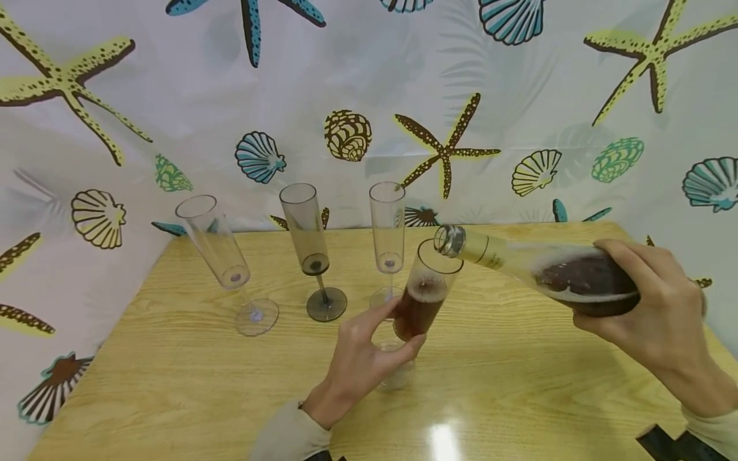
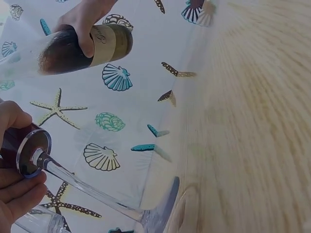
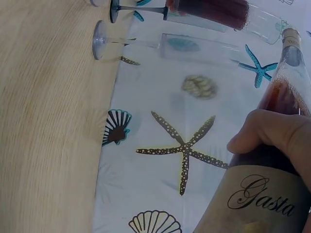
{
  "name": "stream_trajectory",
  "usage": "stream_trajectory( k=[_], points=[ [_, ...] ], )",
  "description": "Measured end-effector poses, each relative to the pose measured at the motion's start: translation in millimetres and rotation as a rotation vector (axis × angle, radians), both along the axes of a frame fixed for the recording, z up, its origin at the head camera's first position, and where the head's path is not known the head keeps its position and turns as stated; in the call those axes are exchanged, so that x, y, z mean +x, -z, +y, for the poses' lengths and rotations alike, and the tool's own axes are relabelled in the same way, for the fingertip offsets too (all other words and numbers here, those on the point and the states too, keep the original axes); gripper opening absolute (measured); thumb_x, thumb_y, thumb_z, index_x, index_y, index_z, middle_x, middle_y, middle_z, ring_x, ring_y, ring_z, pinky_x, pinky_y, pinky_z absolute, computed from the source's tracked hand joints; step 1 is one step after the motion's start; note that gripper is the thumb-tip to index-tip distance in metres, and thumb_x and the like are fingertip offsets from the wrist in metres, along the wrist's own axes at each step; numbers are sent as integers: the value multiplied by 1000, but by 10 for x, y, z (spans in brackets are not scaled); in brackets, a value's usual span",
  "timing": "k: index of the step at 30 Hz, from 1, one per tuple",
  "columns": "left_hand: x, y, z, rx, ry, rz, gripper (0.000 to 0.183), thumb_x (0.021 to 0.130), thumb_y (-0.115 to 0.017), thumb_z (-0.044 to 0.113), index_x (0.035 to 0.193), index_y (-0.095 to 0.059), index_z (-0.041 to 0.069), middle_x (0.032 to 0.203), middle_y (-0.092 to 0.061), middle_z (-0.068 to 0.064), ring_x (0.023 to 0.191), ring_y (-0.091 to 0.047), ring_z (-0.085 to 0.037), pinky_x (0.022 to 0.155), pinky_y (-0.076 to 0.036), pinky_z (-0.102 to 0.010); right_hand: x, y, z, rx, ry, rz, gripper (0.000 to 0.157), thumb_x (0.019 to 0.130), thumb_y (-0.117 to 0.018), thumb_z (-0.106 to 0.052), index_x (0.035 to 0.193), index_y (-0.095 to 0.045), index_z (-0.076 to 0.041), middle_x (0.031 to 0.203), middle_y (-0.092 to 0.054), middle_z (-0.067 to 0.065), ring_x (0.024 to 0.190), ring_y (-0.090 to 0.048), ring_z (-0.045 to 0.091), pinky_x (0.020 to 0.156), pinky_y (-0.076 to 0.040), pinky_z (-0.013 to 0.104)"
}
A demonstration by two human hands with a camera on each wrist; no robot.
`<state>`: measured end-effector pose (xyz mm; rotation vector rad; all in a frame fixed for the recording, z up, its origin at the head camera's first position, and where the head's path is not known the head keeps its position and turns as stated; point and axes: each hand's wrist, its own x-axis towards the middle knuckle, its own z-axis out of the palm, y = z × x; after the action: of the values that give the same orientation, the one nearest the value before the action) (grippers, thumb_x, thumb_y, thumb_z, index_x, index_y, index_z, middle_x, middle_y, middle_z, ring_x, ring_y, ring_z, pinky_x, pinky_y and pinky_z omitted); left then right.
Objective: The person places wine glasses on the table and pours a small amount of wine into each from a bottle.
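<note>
My left hand (image 1: 364,358) grips a champagne flute (image 1: 425,306) low on its bowl, tilted to the right. Dark red drink with a foamy top fills the lower half of the bowl. In the left wrist view, the flute's clear stem (image 2: 92,187) runs down to its foot near the tabletop. From the right, my right hand (image 1: 663,307) holds a glass bottle (image 1: 530,266) around its lower body, nearly level. The bottle's mouth (image 1: 450,241) is right at the flute's rim. Dark liquid lies inside the bottle, and its label (image 3: 260,199) reads "Gasta".
Behind and left of my left hand stand a clear flute (image 1: 216,246), a smoky grey flute (image 1: 305,227) and another clear flute (image 1: 389,227), all without drink. They stand on a wooden table (image 1: 173,384). A cloth with starfish and shells (image 1: 403,64) hangs behind it.
</note>
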<state>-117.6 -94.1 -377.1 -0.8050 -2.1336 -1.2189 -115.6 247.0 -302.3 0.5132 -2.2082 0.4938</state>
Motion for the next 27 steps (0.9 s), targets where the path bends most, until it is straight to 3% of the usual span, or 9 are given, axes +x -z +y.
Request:
stream_trajectory(
  k=[1,3,5,9,13,17,20,24,27],
  points=[
    [-21,-17,34,9,7,-12,45,77,-81,16,117,-67,1,100,-73,-10,90,-70,-16,77,-57,-31,12,15,13,-15,9,-18,96,71,-49,-81,121,-62,0,109,-62,26,94,-54,45,69,-44,56],
    [-75,-54,109,33,26,-54,45,78,-81,17,118,-67,3,102,-73,-8,91,-69,-15,78,-57,-33,34,57,37,-61,32,-53,93,63,-70,-72,123,-62,-2,109,-63,25,92,-57,43,72,-47,43],
    [-143,-89,193,55,35,-100,45,78,-80,18,119,-66,5,103,-72,-7,93,-69,-15,81,-57,-37,59,112,55,-119,42,-93,90,54,-88,-51,125,-62,-3,109,-64,25,90,-59,41,74,-44,28],
    [-317,-141,365,109,35,-186,48,80,-80,20,123,-65,5,108,-71,-7,97,-69,-15,87,-54,-39,113,256,71,-248,45,-164,91,41,-94,-6,126,-63,-6,107,-66,20,92,-59,7,73,-35,8],
    [-499,-187,505,163,42,-227,49,81,-79,19,124,-63,3,112,-70,-8,100,-67,-16,91,-52,-35,162,386,67,-348,62,-218,89,43,-94,-3,126,-64,-8,105,-67,13,89,-49,-16,72,-37,4],
    [-654,-215,603,195,69,-245,48,83,-77,18,126,-61,3,113,-69,-9,102,-67,-17,92,-52,-33,204,468,35,-421,128,-276,90,43,-96,-5,126,-65,-14,105,-63,-13,89,-51,-13,73,-39,6],
    [-750,-193,682,200,90,-264,47,84,-76,19,127,-61,4,114,-68,-8,102,-66,-16,92,-51,-31,231,499,28,-469,175,-326,93,43,-97,-6,129,-63,-17,107,-59,-19,90,-51,-11,74,-39,9],
    [-830,-122,761,188,99,-293,48,85,-76,20,127,-60,4,113,-69,-8,101,-66,-16,91,-52,-34,247,519,20,-504,222,-370,95,44,-97,-8,131,-61,-20,113,-65,0,92,-50,-11,75,-39,10],
    [-865,-76,800,178,97,-293,48,85,-76,21,127,-60,3,111,-70,-9,100,-66,-17,90,-52,-36,243,529,13,-522,222,-371,95,45,-96,-6,131,-61,-20,114,-65,1,92,-50,-10,75,-39,10]
  ],
)
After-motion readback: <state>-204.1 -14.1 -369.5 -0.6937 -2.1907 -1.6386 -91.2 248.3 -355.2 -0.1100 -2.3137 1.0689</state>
